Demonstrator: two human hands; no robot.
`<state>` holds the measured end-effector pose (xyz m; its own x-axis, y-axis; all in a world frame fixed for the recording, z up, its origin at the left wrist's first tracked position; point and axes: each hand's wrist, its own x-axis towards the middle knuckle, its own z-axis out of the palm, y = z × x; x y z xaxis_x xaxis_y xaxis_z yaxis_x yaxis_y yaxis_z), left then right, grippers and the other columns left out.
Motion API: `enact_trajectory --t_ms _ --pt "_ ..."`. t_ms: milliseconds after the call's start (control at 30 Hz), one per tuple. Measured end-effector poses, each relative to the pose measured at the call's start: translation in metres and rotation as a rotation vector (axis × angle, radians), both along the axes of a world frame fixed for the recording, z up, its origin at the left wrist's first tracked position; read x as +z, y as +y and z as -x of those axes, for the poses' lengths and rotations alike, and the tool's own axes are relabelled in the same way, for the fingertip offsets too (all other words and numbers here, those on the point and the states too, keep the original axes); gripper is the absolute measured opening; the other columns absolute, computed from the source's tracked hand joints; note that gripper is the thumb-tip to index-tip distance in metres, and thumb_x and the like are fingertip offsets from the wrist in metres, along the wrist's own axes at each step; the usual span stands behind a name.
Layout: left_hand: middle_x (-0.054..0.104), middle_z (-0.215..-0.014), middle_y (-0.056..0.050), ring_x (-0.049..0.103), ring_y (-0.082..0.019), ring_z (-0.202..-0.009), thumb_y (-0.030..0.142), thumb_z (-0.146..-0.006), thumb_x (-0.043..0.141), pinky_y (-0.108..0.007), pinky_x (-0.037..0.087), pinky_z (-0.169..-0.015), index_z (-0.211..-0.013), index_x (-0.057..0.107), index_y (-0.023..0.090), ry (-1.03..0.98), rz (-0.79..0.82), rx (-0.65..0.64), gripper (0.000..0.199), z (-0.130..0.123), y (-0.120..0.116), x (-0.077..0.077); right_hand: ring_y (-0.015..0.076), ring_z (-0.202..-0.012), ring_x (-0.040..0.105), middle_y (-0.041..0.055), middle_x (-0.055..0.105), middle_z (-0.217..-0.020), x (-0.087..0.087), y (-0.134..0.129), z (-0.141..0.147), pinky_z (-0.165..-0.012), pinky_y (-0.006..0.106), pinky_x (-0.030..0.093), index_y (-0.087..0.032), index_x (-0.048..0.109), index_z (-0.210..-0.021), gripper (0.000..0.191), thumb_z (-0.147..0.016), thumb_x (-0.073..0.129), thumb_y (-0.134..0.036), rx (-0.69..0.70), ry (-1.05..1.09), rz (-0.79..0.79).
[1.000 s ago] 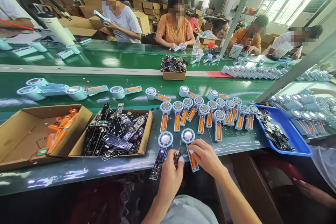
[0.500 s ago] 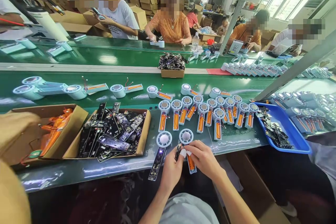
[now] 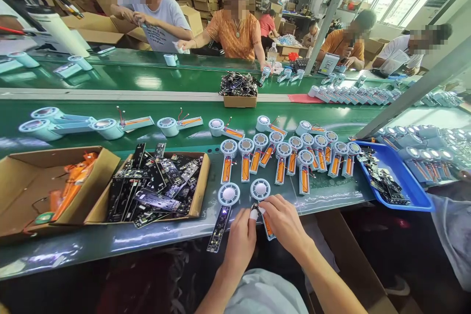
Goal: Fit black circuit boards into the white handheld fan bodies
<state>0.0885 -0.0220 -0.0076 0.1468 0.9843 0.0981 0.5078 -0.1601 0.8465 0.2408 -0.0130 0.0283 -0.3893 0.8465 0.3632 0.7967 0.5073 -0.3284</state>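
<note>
My left hand [image 3: 241, 235] pinches a small black circuit board [image 3: 254, 206] between thumb and fingers, with a white cover on a fingertip. My right hand [image 3: 283, 221] is closed against the board's end; whatever its fingertips grip is hidden. Beneath both hands lies a light-blue handheld fan [image 3: 260, 189], its round head pointing away and its handle open over an orange strip [image 3: 269, 228]. Just left of it, a second fan [image 3: 228, 194] has a circuit board [image 3: 219, 229] with a lit display lying along its handle.
To the left stand a carton of circuit boards [image 3: 203, 186] and a carton with orange pieces [image 3: 22, 167]. Several open fans [image 3: 282, 162] lie ahead. A blue tray [image 3: 419, 191] holds boards at right. Co-workers sit across the green conveyor [image 3: 147, 78].
My hands have drawn closer together over the fan, and the board is now mostly covered by fingers. A blurred arm at the left has gone. Across the conveyor, a co-worker's arms have spread apart.
</note>
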Motion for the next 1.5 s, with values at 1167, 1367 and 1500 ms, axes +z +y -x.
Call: enact_trajectory --t_ms 1167,1367,1500 --pt "0.069 -0.1 -0.009 0.069 -0.022 -0.092 0.006 -0.091 0.036 -0.033 0.056 -0.079 -0.109 0.066 0.021 0.004 -0.15 -0.243 0.038 0.019 0.011 0.005 0.0187 -0.085 0.07 0.0078 0.074 -0.093 -0.01 0.021 -0.023 -0.076 0.029 0.057 -0.021 0.072 -0.107 0.021 -0.101 0.052 -0.023 0.242 0.335 0.159" --pt "0.07 -0.103 -0.009 0.069 -0.023 -0.096 0.007 -0.091 0.036 -0.035 0.058 -0.083 -0.11 0.067 0.021 0.01 -0.163 -0.235 0.039 0.017 0.011 0.002 0.0191 -0.085 0.069 0.0082 0.073 -0.092 -0.015 0.018 -0.018 -0.078 0.032 0.058 -0.02 0.071 -0.104 0.019 -0.101 0.052 -0.023 0.196 0.375 0.122" --pt "0.066 -0.126 -0.011 0.065 -0.024 -0.117 0.004 -0.089 0.035 -0.04 0.055 -0.098 -0.116 0.064 0.02 0.032 -0.188 -0.185 0.043 0.015 0.014 0.0 0.0203 -0.097 0.068 0.0077 0.071 -0.109 -0.01 0.008 -0.024 -0.088 0.036 0.058 -0.025 0.062 -0.126 0.032 -0.093 0.063 -0.023 0.092 0.513 0.318"
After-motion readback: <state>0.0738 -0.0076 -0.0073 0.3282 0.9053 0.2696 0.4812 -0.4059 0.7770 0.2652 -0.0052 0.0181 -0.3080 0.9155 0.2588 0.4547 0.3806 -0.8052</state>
